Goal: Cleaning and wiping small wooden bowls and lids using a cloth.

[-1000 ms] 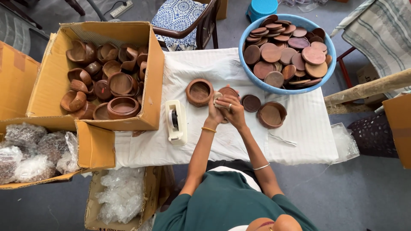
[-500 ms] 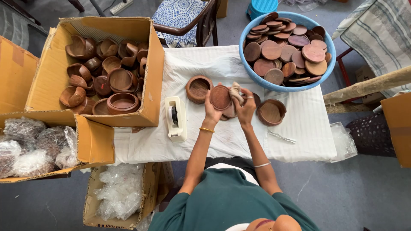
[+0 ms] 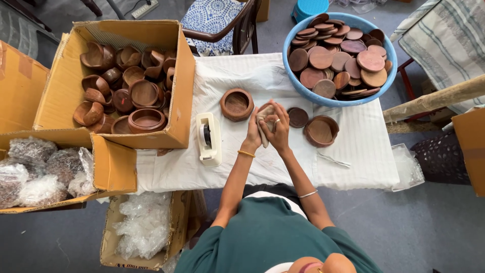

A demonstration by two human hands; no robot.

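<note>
The cloth (image 3: 263,126) is squeezed tight between the left hand (image 3: 254,132) and right hand (image 3: 278,129), above the white table (image 3: 364,151). It hides something small, which might slip out and bump the brown bowl (image 3: 236,104) just beside them.

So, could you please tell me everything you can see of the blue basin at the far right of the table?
The blue basin is a round, wide tub that looks like plastic, with a smooth rolled rim. It stands upright on the white cloth at the table's far right corner, its rim reaching past the table's edges. It is heaped with flat round wooden lids in brown and reddish tones, lying overlapped and tilted. Neither hand touches it; the right hand works nearer the table's middle.
</note>
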